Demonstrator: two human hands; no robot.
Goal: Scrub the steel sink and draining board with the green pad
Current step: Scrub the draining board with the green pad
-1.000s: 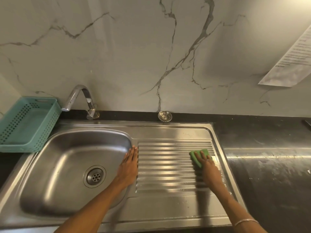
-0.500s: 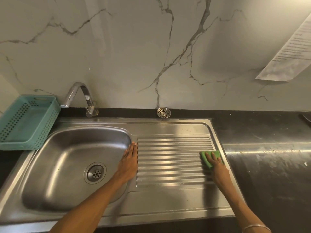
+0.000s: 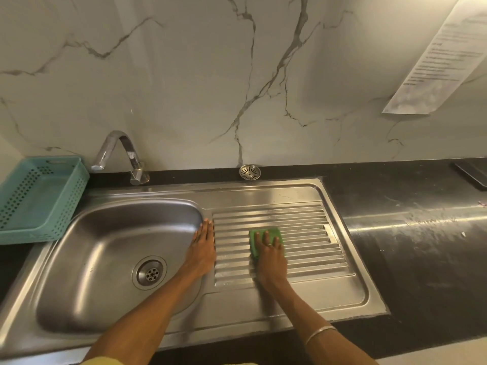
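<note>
Wall (image 3: pixel 184 75): pale marble with grey veins; I see a printed sheet (image 3: pixel 434 61) hanging on it, upper right.
Counter (image 3: pixel 421 246): dark, streaked, to the right of the steel unit.
Sink (image 3: pixel 87 259): steel bowl on the left, round drain (image 3: pixel 149 272) in its floor.
Draining board (image 3: pixel 303 233): ribbed steel, right of the bowl.
Basket (image 3: pixel 39 196): teal, perforated, at the sink's left edge.
Tap (image 3: pixel 118 154): curved chrome, behind the bowl.
Left hand (image 3: pixel 203 248): I see it flat, fingers straight and together, resting on the ridge between bowl and board, holding nothing.
Right hand (image 3: pixel 270 256): fingers spread, pressing down on the pad; bangle (image 3: pixel 320 333) on the wrist.
Pad (image 3: pixel 266 234): green, lying on the ribs at the board's middle-left, under my right fingers.
Strainer (image 3: pixel 249 172): small, steel, against the wall behind the board.
</note>
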